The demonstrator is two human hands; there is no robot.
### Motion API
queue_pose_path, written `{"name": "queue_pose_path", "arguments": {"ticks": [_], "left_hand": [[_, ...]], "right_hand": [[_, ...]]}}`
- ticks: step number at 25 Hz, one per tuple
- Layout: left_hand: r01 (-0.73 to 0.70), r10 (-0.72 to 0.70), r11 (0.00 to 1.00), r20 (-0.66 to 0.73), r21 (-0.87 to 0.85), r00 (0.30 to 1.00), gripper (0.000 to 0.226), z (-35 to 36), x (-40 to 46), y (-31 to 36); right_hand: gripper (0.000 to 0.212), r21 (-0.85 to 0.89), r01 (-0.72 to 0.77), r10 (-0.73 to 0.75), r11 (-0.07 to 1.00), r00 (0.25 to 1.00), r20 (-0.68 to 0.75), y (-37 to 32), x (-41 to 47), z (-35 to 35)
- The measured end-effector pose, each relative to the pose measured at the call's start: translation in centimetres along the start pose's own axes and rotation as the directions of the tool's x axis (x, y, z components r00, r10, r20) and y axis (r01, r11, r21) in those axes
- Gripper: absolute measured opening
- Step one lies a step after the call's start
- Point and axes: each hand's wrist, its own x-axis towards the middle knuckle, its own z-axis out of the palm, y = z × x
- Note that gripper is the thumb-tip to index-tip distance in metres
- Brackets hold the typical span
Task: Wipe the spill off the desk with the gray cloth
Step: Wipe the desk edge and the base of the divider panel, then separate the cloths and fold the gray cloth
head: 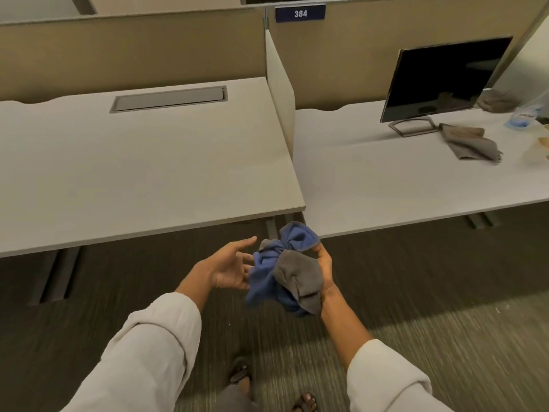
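Head view, right hand (325, 270) clutching gray cloth (300, 278), desk (386, 185) edge just beyond

- A dark monitor (445, 77) stands on its open-frame stand (416, 126).
- A blue number plate (300, 13) reading 384 sits on the beige partition (133, 52).
- A plastic water bottle (523, 117) lies near the monitor.
- Striped carpet (445, 292) covers the floor.

Loose cream sleeves (154, 346) rolled to mid-forearm, grey trousers (234, 399), dark open-toed sandals (239, 371).
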Motion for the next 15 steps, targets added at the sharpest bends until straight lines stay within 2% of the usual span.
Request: {"name": "queue_pose_path", "arguments": {"ticks": [2, 4, 6, 7, 9, 11, 13, 15], "left_hand": [[-0.076, 0.080, 0.995, 0.073, -0.059, 0.994, 0.058, -0.6, -0.8, -0.6], [-0.122, 0.134, 0.987, 0.130, -0.101, 0.982, 0.042, -1.9, -2.4, -0.3], [-0.153, 0.158, 0.987, 0.147, -0.044, 0.976, 0.034, -4.5, -4.4, 0.5], [-0.165, 0.160, 0.986, 0.141, 0.019, 0.977, 0.039, -5.8, -5.3, 1.1], [-0.172, 0.155, 0.965, 0.103, 0.196, 0.983, 0.061, -8.6, -6.7, 2.2], [-0.186, 0.174, 0.945, 0.068, 0.270, 0.982, 0.070, -11.4, -8.0, 3.0], [-0.229, 0.231, 0.936, 0.026, 0.266, 0.973, 0.063, -13.7, -9.0, 3.5], [-0.286, 0.299, 0.928, -0.020, 0.239, 0.954, 0.051, -15.6, -10.1, 3.6]], "right_hand": [[0.042, -0.001, -0.017, 0.017, 1.000, 1.000, -0.006, 0.8, -0.1, 1.3], [0.065, 0.023, -0.090, 0.089, 0.996, 0.995, 0.038, 1.9, 0.3, 2.4], [0.092, 0.012, -0.133, 0.130, 0.991, 0.980, 0.150, 3.0, 0.6, 4.0], [0.094, -0.083, -0.105, 0.116, 0.991, 0.983, 0.144, 3.6, 0.7, 5.0], [0.072, -0.315, -0.067, 0.083, 0.947, 0.996, 0.035, 5.1, 2.1, 6.6], [0.046, -0.517, -0.083, 0.027, 0.852, 0.993, -0.115, 6.8, 4.0, 8.3], [0.033, -0.570, -0.137, 0.014, 0.810, 0.977, -0.214, 8.3, 5.4, 9.8], [0.033, -0.587, -0.156, -0.024, 0.794, 0.958, -0.287, 9.6, 6.3, 11.1]]}}
